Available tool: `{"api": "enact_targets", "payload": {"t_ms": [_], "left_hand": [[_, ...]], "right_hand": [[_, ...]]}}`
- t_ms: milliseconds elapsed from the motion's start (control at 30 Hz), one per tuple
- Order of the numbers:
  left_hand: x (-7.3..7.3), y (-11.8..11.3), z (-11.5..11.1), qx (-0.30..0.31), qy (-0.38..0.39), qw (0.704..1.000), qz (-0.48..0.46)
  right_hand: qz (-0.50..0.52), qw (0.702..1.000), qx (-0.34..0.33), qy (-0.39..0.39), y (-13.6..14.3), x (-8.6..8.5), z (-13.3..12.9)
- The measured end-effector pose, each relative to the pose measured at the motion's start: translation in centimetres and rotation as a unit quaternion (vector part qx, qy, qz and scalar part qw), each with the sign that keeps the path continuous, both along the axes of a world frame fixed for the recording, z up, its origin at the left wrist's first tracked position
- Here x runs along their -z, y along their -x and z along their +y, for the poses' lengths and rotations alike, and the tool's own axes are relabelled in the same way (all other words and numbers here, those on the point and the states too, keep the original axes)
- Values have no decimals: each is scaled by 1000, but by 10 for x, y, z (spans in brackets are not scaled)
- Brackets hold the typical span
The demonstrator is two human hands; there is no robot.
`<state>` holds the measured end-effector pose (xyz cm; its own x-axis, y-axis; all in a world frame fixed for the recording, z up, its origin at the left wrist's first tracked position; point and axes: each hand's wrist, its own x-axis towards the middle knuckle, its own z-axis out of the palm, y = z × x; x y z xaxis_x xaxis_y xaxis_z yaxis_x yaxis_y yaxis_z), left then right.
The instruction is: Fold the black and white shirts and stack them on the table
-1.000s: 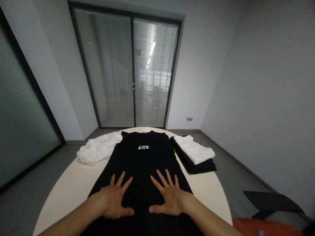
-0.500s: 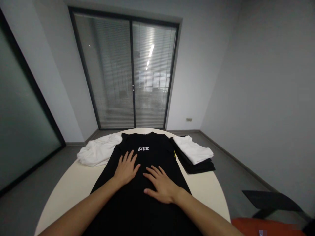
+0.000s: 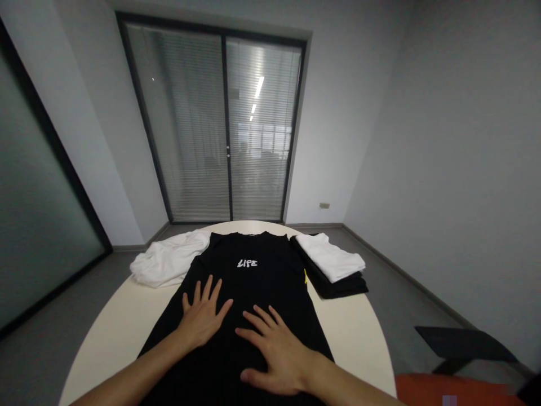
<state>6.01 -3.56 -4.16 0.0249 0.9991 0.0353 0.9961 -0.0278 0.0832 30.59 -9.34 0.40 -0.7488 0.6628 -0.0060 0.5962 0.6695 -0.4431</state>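
Note:
A black T-shirt [image 3: 253, 287] with white lettering on its chest lies spread out on the pale table [image 3: 103, 338], its collar towards the far edge. My left hand [image 3: 202, 316] rests on the left half of the shirt, fingers spread and holding nothing. On the right half, closer to me, my right hand [image 3: 276, 352] lies with its fingers apart and the thumb stretched out. A small yellow mark [image 3: 305, 276] shows at the shirt's right edge. The lower part of the shirt runs out of view beneath my forearms.
A crumpled white garment [image 3: 169, 260] sits at the table's left. To the right is a stack with a folded white garment [image 3: 332, 258] over folded black clothes [image 3: 344, 288]. An orange chair [image 3: 422, 392] with a black armrest [image 3: 462, 344] stands by the right edge.
Both hands have slid towards me over the shirt. The shirt has shifted slightly nearer, and its lettering and collar look flatter. The garments at the sides have stayed put.

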Motion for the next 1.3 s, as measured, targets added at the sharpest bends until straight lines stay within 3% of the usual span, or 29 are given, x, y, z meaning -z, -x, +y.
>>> {"api": "enact_targets", "payload": {"t_ms": [100, 233, 333, 433, 567, 700, 933, 1033, 1133, 1300], "left_hand": [[-6, -3, 1, -15, 15, 1000, 15], [-19, -28, 24, 15, -13, 1000, 18], [-23, -48, 48, 39, -14, 999, -11], [-16, -54, 65, 27, -54, 998, -20], [-3, -41, 73, -35, -37, 998, -39], [0, -27, 72, -62, -28, 997, -43], [-6, -28, 72, -79, -4, 996, -49], [-10, -34, 73, -84, 8, 996, -33], [-10, -39, 73, -61, -19, 998, -15], [-4, -39, 71, -40, -49, 998, -24]], "right_hand": [[-7, 992, 94, -90, -5, -2, 26], [-85, 946, 250, -191, -21, -10, 91], [-121, 914, 326, -207, -30, -12, 134], [-140, 894, 373, -206, -32, -3, 160], [-148, 876, 416, -194, -31, 13, 177], [-133, 871, 436, -183, -34, 16, 188], [-72, 847, 507, -143, -52, -6, 201], [40, 840, 523, -140, -63, -19, 207], [167, 811, 541, -146, -70, -29, 215], [203, 787, 564, -149, -74, -35, 223]]}}
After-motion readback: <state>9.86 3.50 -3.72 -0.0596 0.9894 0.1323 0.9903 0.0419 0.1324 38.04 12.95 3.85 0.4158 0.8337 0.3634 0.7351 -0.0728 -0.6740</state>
